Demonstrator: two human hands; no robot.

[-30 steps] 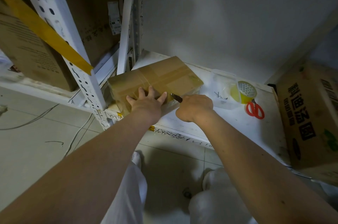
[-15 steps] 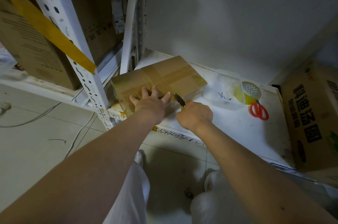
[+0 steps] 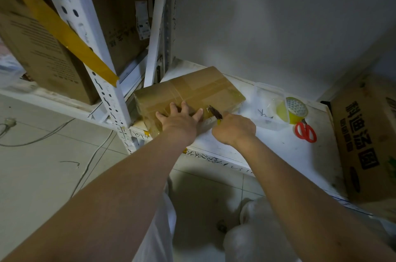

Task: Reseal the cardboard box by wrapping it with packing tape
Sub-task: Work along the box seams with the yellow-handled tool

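Two hands on one box [image 3: 192,92]: left hand [image 3: 179,121] presses flat on its near edge, fingers spread; right hand [image 3: 234,129] beside it grips a knife [image 3: 215,111], blade tip at the box. The box, brown and crossed with tape, lies on the shelf [image 3: 267,148]. Beyond it, one tape roll [image 3: 292,110], one pair of scissors [image 3: 305,132]. The knife handle is hidden in the fist.

Single head-worn, wide-angle view, looking forward and steeply down.

The camera sits above both forearms, which run from the bottom edge up to the left hand [image 3: 180,121] and right hand [image 3: 234,130] near frame centre. It faces a white shelf [image 3: 285,150] set against a wall, at arm's reach; floor tiles fill the lower left.
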